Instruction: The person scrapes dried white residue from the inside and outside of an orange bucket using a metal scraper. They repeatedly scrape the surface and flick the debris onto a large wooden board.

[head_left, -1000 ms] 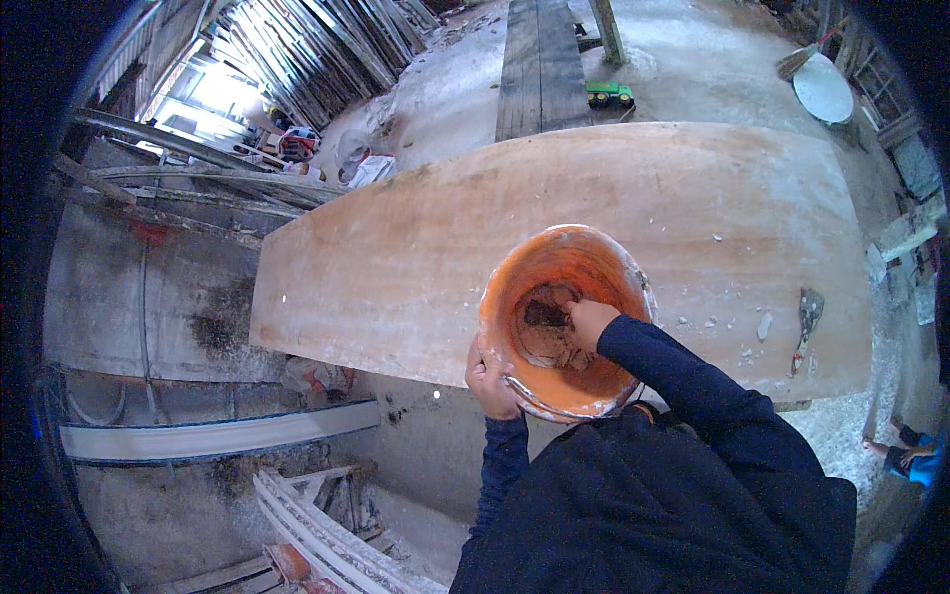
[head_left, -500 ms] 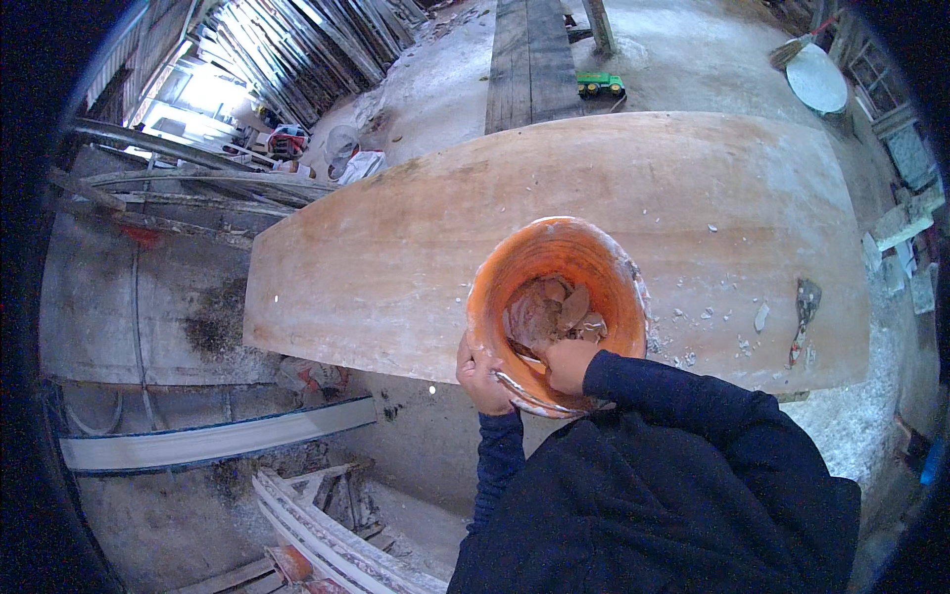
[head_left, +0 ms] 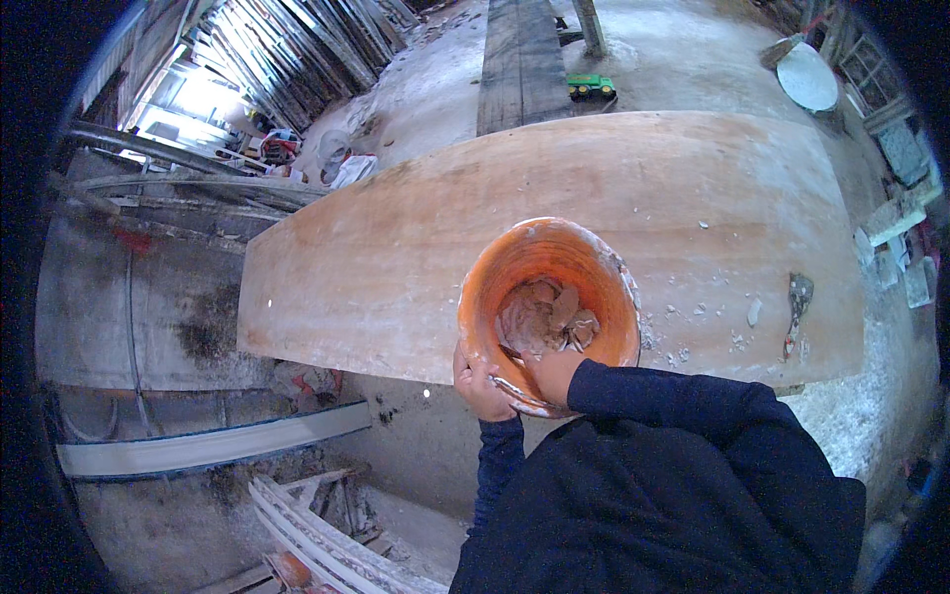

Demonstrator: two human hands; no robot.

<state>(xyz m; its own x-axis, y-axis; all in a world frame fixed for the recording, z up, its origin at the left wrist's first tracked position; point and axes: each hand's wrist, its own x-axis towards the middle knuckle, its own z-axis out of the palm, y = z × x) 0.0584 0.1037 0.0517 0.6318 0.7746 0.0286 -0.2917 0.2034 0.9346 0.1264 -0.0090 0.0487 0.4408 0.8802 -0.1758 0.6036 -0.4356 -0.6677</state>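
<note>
An orange bucket with a white-crusted rim rests on the near side of a wooden board, its mouth facing me. Inside lie broken, brownish-pink chunks of dried material. My left hand is closed round the bucket's near-left rim. Reaching over the near rim, my right hand is down inside, against the lower left of the chunks. Its fingers look curled; a thin dark edge shows beside them, but what they hold is hidden. A putty knife, smeared with white, lies on the board to the right.
White crumbs litter the wooden board right of the bucket. Beyond stand a dark plank and a green toy truck. A long white strip and a pale frame lie at lower left.
My right hand has shifted left and deeper within the bucket, toward its left wall. My left hand keeps its hold on the rim. The whole view has shifted slightly.
</note>
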